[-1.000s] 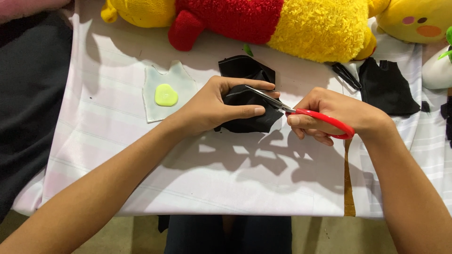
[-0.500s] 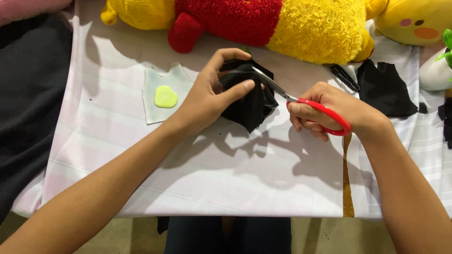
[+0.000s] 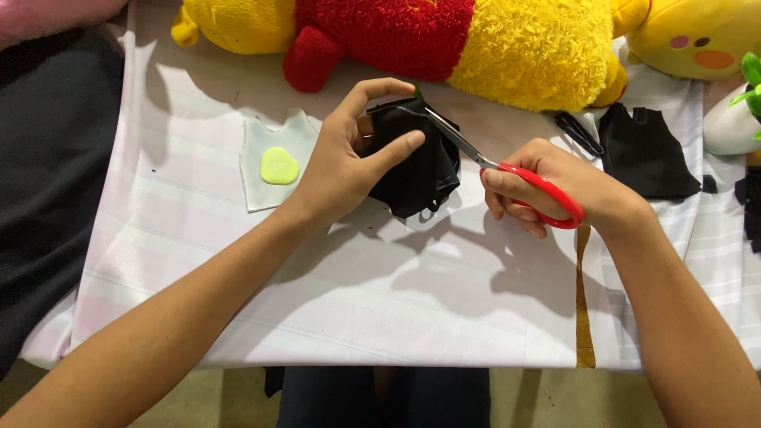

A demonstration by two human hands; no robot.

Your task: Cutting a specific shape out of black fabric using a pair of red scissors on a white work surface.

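Black cloth [image 3: 418, 170] bunched up, lifted just in front of the plush bear [image 3: 444, 40]. Left hand [image 3: 345, 158] clenched around cloth. Right hand [image 3: 555, 190] grasping red scissors [image 3: 515, 178], blades at cloth's top edge. Pale template [image 3: 269, 158] lies left of cloth on the striped sheet [image 3: 198, 261].

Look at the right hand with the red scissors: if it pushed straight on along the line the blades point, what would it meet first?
The right hand aims the scissors up-left, so the black fabric in the left hand probably comes first; the blade tips already sit at its upper edge.
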